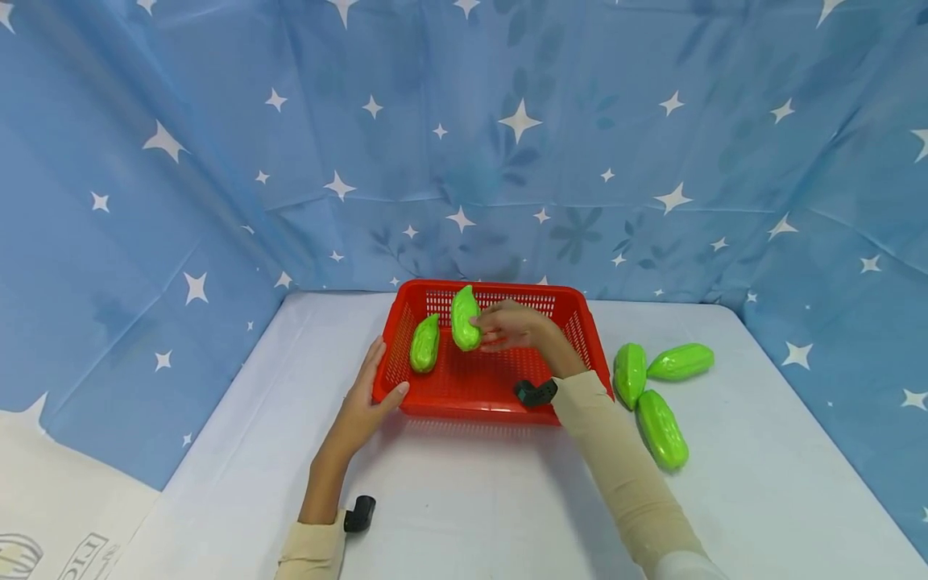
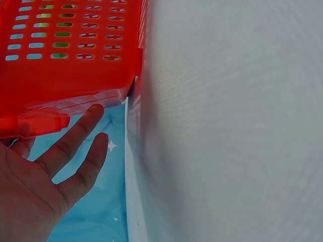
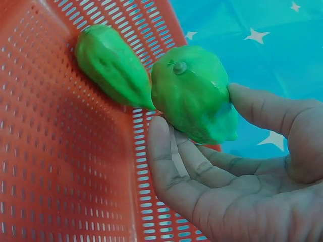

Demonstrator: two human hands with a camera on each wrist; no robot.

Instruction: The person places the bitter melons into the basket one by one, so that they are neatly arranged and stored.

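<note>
My right hand (image 1: 511, 324) pinches a glossy green, ridged vegetable (image 1: 466, 318) between thumb and fingers, over the inside of a red plastic basket (image 1: 464, 408). In the right wrist view the held vegetable (image 3: 189, 91) shows its blunt end with a small round stem stub. Another green vegetable (image 1: 424, 345) lies in the basket's left part, its pointed tip toward the back. My left hand (image 1: 362, 407) is at the basket's left front corner, thumb by the front rim. In the left wrist view, its extended fingers (image 2: 83, 174) spread beside the basket's outer wall.
Three more green vegetables lie on the white table to the right of the basket: one upright-lying (image 1: 630, 375), one sideways (image 1: 681, 362) and one nearer me (image 1: 663, 431). A blue star-patterned curtain (image 1: 507, 161) hangs close behind the table (image 1: 464, 507) and along both sides.
</note>
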